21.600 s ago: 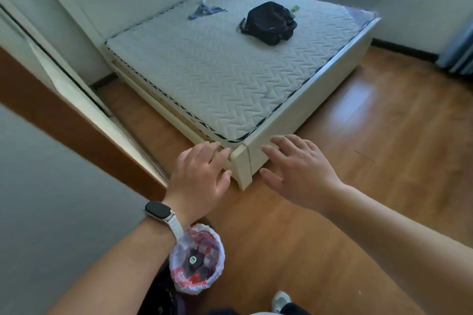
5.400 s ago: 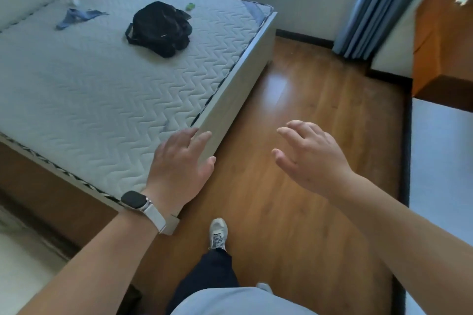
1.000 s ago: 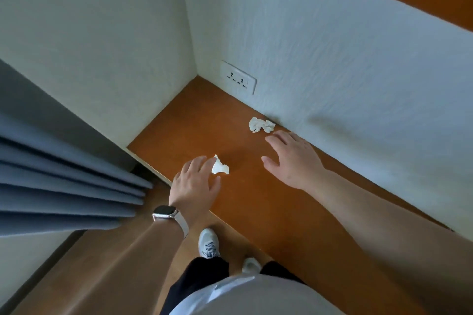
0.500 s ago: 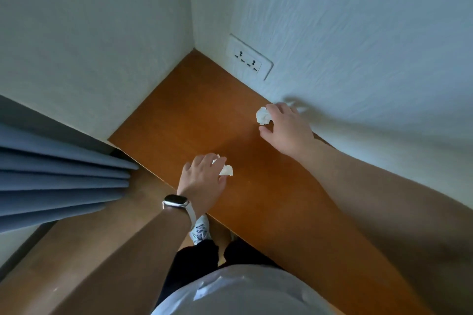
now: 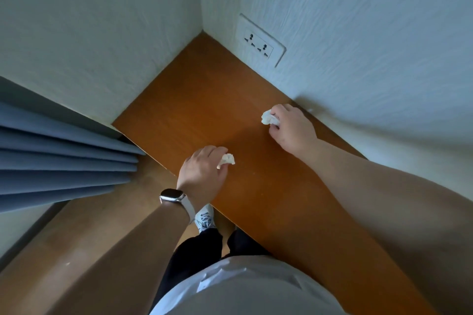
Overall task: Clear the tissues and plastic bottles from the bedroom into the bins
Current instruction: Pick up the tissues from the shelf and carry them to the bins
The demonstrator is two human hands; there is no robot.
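Pinching one crumpled tissue (image 5: pixel 226 160) apiece, left hand (image 5: pixel 202 171) near the desk (image 5: pixel 194 110) edge, right hand (image 5: pixel 291 126) with its tissue (image 5: pixel 268 117) far by the wall

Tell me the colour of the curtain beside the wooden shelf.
Blue-grey, hanging in plain folds; the curtain shows at the left of the head view, the only view.

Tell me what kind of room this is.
Probably a corner of a bedroom or similar home room: a wooden desk top fitted against textured white walls, a wall socket just above it, and blue curtains hanging to the left over wood flooring.
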